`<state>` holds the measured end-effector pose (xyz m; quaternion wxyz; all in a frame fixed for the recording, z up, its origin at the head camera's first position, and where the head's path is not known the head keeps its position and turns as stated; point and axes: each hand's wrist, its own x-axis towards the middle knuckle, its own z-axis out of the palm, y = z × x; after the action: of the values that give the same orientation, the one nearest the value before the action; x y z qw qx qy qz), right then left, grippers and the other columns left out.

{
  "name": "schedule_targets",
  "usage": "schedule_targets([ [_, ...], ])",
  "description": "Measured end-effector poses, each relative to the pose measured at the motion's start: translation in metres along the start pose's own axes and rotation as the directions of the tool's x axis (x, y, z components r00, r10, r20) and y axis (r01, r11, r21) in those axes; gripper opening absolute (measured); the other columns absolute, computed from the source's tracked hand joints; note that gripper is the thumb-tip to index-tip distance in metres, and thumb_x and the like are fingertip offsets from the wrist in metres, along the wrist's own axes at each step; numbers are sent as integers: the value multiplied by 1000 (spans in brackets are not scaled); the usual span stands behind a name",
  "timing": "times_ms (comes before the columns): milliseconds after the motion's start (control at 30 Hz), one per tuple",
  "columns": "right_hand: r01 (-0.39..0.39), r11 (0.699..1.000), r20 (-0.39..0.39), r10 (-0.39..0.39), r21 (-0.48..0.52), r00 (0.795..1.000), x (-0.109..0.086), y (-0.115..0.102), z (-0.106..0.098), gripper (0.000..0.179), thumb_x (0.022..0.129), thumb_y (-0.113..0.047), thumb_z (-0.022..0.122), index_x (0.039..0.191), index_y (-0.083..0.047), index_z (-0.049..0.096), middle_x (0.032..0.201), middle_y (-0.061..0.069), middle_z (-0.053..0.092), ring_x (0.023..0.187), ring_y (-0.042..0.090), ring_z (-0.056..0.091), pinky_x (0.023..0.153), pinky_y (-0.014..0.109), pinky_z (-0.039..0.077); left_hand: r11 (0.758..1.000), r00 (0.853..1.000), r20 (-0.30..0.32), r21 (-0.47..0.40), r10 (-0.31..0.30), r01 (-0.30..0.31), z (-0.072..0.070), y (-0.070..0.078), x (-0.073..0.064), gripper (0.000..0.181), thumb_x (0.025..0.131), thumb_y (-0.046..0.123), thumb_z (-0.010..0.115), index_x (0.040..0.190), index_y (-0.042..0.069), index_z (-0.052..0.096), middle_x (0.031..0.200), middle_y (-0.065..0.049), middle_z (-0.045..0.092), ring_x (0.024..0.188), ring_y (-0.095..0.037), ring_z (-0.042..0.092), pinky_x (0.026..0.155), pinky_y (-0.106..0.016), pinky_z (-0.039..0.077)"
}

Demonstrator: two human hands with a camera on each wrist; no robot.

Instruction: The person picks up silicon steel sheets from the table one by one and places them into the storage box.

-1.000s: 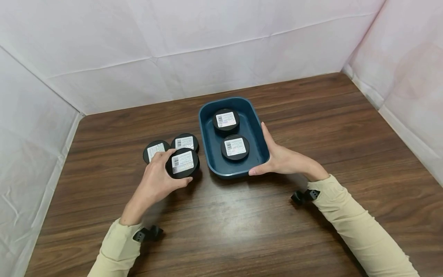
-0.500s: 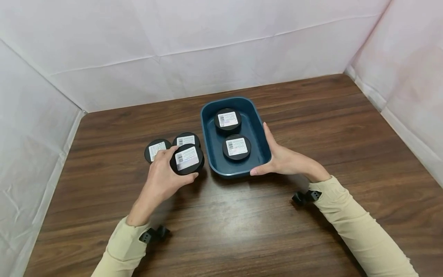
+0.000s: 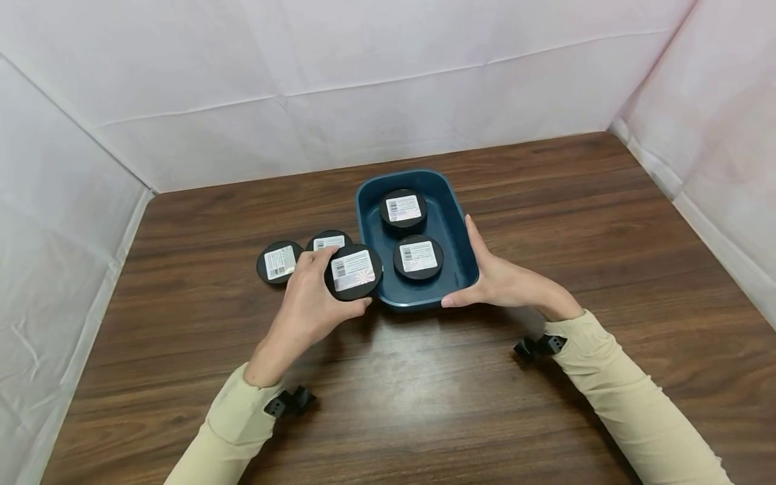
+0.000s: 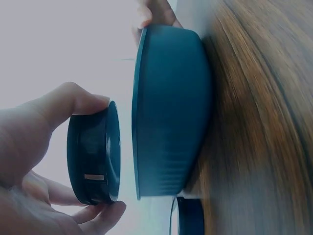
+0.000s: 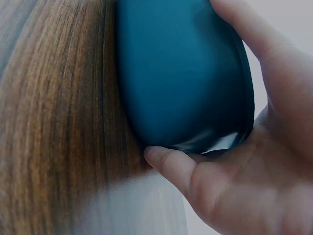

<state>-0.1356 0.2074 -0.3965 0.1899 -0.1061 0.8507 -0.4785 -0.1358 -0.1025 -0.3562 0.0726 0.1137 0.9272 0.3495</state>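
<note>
My left hand (image 3: pixel 315 306) grips a round black tub (image 3: pixel 353 271) by its sides, thumb on the near side and fingers on the far side. A white barcode label faces up on it. In the left wrist view this tub (image 4: pixel 93 154) hangs level with the rim of the blue plastic bin (image 4: pixel 171 107), a narrow gap showing between them. My right hand (image 3: pixel 506 279) holds the bin (image 3: pixel 451 232) at its near right corner, thumb on the front and fingers along the right wall. Inside the bin are two more labelled tubs, a far one (image 3: pixel 403 210) and a near one (image 3: pixel 418 257).
Left of the bin, two similar black tubs stand on the wooden table (image 3: pixel 412 397), one at the left (image 3: pixel 279 262) and one at the right (image 3: pixel 328 241), partly hidden behind the left hand and its tub. White cloth walls (image 3: pixel 364 81) enclose the table's back and sides.
My left hand has carried the tub to the right and slightly away from me, up to the bin's left rim. My right hand keeps its hold on the bin's corner.
</note>
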Motion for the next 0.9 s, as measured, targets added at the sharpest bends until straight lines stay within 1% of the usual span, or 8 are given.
schedule_targets([
  [167,1,1000,-3,-1,-9,1000,0,0,0,140,79,-33,87,150,-42,-34,167,2,-21,155,29,1,122,60,15,1000,1000,4,-10,23,-23,6,6,1,94,72,29,89,149,1,42,140,-21,46,122,-34,51,107,-48,46],
  [367,-15,1000,-7,15,-21,1000,0,1,-1,140,79,-35,87,150,-41,-34,168,5,-20,155,31,4,122,61,16,999,999,12,-22,47,-46,12,14,2,92,72,29,89,148,3,45,140,-20,46,123,-33,50,107,-48,45],
  [600,-67,996,-2,67,-51,998,-1,2,-1,141,80,-35,86,148,-39,-38,168,9,-18,154,31,7,122,59,18,997,997,15,-20,79,-78,19,21,4,89,73,29,89,147,2,46,137,-21,48,117,-32,51,103,-47,47],
  [667,-66,997,1,66,-45,998,-1,2,-1,141,81,-34,85,147,-40,-39,168,8,-19,154,31,7,122,59,17,997,997,19,-20,81,-81,21,23,6,89,73,29,89,147,2,46,137,-20,48,117,-32,51,103,-46,48],
  [767,-44,999,2,45,-25,999,-1,2,-2,140,81,-30,85,148,-40,-38,168,7,-19,153,30,6,122,59,16,996,996,23,-18,90,-89,24,25,8,90,73,30,89,147,2,45,137,-20,48,117,-32,51,103,-46,48],
  [900,-47,998,3,47,-29,999,-1,3,-2,139,82,-30,84,148,-40,-38,168,8,-19,153,31,6,122,60,16,995,994,19,-16,103,-103,28,27,10,90,73,30,89,147,2,46,136,-20,48,117,-32,51,103,-45,48],
])
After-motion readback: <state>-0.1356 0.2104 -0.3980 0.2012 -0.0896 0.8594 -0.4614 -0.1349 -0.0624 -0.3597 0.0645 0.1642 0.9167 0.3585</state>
